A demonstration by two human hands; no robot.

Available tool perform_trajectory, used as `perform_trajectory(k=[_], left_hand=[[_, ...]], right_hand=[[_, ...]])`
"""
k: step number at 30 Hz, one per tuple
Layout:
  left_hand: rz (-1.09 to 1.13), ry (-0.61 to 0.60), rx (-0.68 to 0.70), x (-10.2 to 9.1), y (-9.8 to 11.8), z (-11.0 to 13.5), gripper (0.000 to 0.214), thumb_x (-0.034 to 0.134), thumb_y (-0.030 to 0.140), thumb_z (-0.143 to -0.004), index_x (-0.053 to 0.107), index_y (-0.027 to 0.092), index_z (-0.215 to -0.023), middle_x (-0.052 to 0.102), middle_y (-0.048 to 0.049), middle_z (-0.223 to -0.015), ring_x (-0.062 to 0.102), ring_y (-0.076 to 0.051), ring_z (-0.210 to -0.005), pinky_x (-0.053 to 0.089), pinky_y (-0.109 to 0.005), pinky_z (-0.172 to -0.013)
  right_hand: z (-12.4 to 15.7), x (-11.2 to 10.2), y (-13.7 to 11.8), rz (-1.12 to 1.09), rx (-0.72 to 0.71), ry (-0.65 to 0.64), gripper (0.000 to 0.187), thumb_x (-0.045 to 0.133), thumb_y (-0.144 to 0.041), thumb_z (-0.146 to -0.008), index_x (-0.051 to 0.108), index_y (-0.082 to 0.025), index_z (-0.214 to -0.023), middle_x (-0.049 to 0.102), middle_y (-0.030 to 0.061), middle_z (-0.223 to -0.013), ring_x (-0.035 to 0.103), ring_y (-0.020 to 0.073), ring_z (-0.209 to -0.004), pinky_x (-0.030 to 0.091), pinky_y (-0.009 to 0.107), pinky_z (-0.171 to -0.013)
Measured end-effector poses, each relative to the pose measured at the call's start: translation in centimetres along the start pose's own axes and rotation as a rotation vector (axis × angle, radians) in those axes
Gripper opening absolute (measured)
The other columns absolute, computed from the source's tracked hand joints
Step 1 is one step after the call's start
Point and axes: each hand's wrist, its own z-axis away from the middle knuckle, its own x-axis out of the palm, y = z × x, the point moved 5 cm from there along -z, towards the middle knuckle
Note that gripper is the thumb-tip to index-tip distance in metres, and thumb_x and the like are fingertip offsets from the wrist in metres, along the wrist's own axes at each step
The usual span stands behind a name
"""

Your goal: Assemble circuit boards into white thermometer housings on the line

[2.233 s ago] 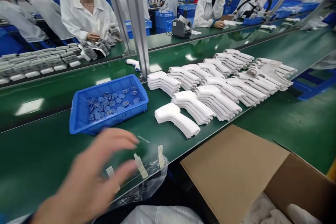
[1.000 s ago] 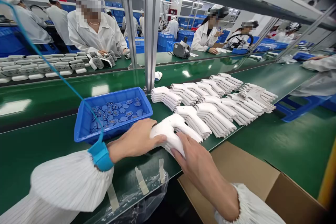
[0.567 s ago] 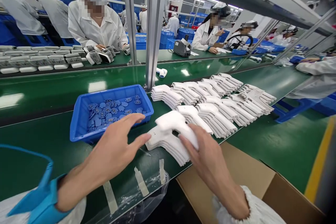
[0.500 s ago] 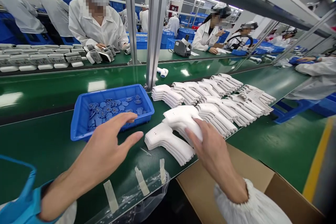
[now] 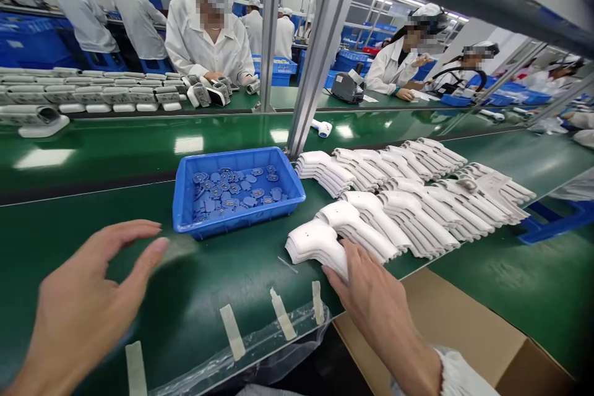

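My right hand (image 5: pixel 378 303) is closed around the handle end of the nearest stack of curved white plastic housing shells (image 5: pixel 312 240), thumb on the near side and fingers over the far side. Beside it, further right, lies another stack of the same shells (image 5: pixel 341 213), its top shell showing small holes. Over the green tabletop (image 5: pixel 195 278), well left of the stacks, my left hand (image 5: pixel 95 284) hangs with thumb and fingers apart and nothing between them. A blue tray (image 5: pixel 241 226) holding several small blue plastic parts (image 5: pixel 227 189) stands beyond that hand.
More shell stacks (image 5: pixel 417 210) extend right. Tape strips (image 5: pixel 232 331) fix a clear plastic bag (image 5: pixel 297 346) at the table edge, near a cardboard box (image 5: pixel 459 322). A metal post (image 5: pixel 320 55) rises behind the tray. A co-worker (image 5: pixel 211 37) handles grey-white parts opposite.
My right hand has moved from a shell on the second stack to the nearest stack's handle end. My left hand has drawn back left, away from the tray. The view has turned left.
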Motion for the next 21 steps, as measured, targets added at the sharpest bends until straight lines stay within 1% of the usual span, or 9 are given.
perform_trajectory(k=[2, 4, 6, 8, 10, 12, 15, 17, 21], left_hand=[[-0.087, 0.084, 0.024, 0.2, 1.9, 1.2, 0.026, 0.058, 0.05, -0.089, 0.062, 0.032, -0.109, 0.064, 0.0099, -0.126, 0.062, -0.015, -0.071, 0.044, -0.024, -0.049], [-0.065, 0.082, 0.058, 0.6, 3.5, 1.9, 0.028, 0.055, 0.052, -0.092, 0.065, 0.028, -0.101, 0.064, 0.0054, -0.126, 0.064, -0.017, -0.079, 0.043, -0.025, -0.048], [-0.017, 0.113, 0.011, 0.3, 3.5, 1.8, 0.03, 0.056, 0.054, -0.091, 0.065, 0.027, -0.1, 0.064, 0.0034, -0.124, 0.064, -0.017, -0.081, 0.043, -0.027, -0.048], [0.001, 0.224, -0.096, -0.8, 2.0, 0.9, 0.028, 0.06, 0.054, -0.088, 0.065, 0.028, -0.098, 0.066, 0.0041, -0.121, 0.065, -0.02, -0.085, 0.044, -0.029, -0.051], [0.021, 0.331, -0.176, -2.0, -0.1, -0.3, 0.025, 0.06, 0.053, -0.088, 0.065, 0.03, -0.096, 0.068, 0.0044, -0.118, 0.066, -0.024, -0.093, 0.048, -0.033, -0.06], [0.044, 0.39, -0.213, -2.8, -2.2, -1.5, 0.024, 0.058, 0.051, -0.089, 0.064, 0.03, -0.098, 0.068, 0.0016, -0.117, 0.066, -0.027, -0.1, 0.052, -0.039, -0.075], [0.047, 0.419, -0.257, -3.2, -5.0, -3.0, 0.025, 0.06, 0.047, -0.088, 0.063, 0.026, -0.102, 0.067, -0.0035, -0.115, 0.065, -0.03, -0.104, 0.052, -0.044, -0.091], [0.016, 0.412, -0.286, -3.1, -6.6, -4.0, 0.027, 0.063, 0.042, -0.085, 0.064, 0.022, -0.103, 0.067, -0.0055, -0.113, 0.065, -0.029, -0.104, 0.053, -0.044, -0.093], [-0.113, 0.31, -0.34, -1.4, -8.8, -6.7, 0.033, 0.068, 0.034, -0.082, 0.063, 0.014, -0.108, 0.063, -0.0133, -0.117, 0.062, -0.03, -0.107, 0.052, -0.044, -0.096]], right_hand=[[0.2, 0.1, -0.4, 0.029, 0.036, 0.012, 0.038, 0.034, -0.048, -0.103, 0.054, -0.018, -0.115, 0.07, 0.0115, -0.086, 0.069, 0.0275, -0.076, 0.05, 0.04, -0.066], [0.3, -0.8, -0.9, 0.042, 0.052, 0.05, 0.044, 0.032, -0.05, -0.103, 0.051, -0.016, -0.124, 0.071, 0.0151, -0.097, 0.069, 0.0305, -0.085, 0.049, 0.043, -0.073], [0.7, -2.0, -1.6, 0.031, 0.065, 0.113, 0.046, 0.033, -0.051, -0.103, 0.049, -0.016, -0.129, 0.069, 0.0173, -0.111, 0.067, 0.0328, -0.097, 0.047, 0.044, -0.077], [1.1, -2.8, -3.0, -0.018, 0.028, 0.168, 0.034, 0.04, -0.045, -0.103, 0.054, -0.02, -0.12, 0.069, 0.013, -0.109, 0.066, 0.0296, -0.097, 0.045, 0.041, -0.077], [1.5, -2.6, -4.7, -0.077, -0.058, 0.179, 0.024, 0.043, -0.038, -0.103, 0.059, -0.021, -0.108, 0.069, 0.0068, -0.093, 0.066, 0.0229, -0.082, 0.044, 0.036, -0.072], [1.5, -1.5, -6.5, -0.114, -0.105, 0.157, 0.027, 0.039, -0.035, -0.105, 0.061, -0.02, -0.099, 0.066, 0.0034, -0.081, 0.064, 0.0179, -0.068, 0.042, 0.032, -0.063], [0.7, 0.4, -8.9, -0.191, -0.086, 0.121, 0.034, 0.036, -0.033, -0.106, 0.062, -0.02, -0.087, 0.061, 0.0015, -0.073, 0.06, 0.0145, -0.059, 0.038, 0.029, -0.053], [-0.3, 1.2, -10.8, -0.319, -0.085, 0.089, 0.033, 0.038, -0.031, -0.105, 0.061, -0.021, -0.084, 0.06, -0.0001, -0.072, 0.058, 0.0122, -0.057, 0.036, 0.026, -0.05], [-2.4, 2.2, -14.8, -0.557, -0.111, 0.019, 0.027, 0.04, -0.03, -0.104, 0.062, -0.022, -0.09, 0.061, -0.001, -0.077, 0.055, 0.0097, -0.055, 0.037, 0.022, -0.048]])
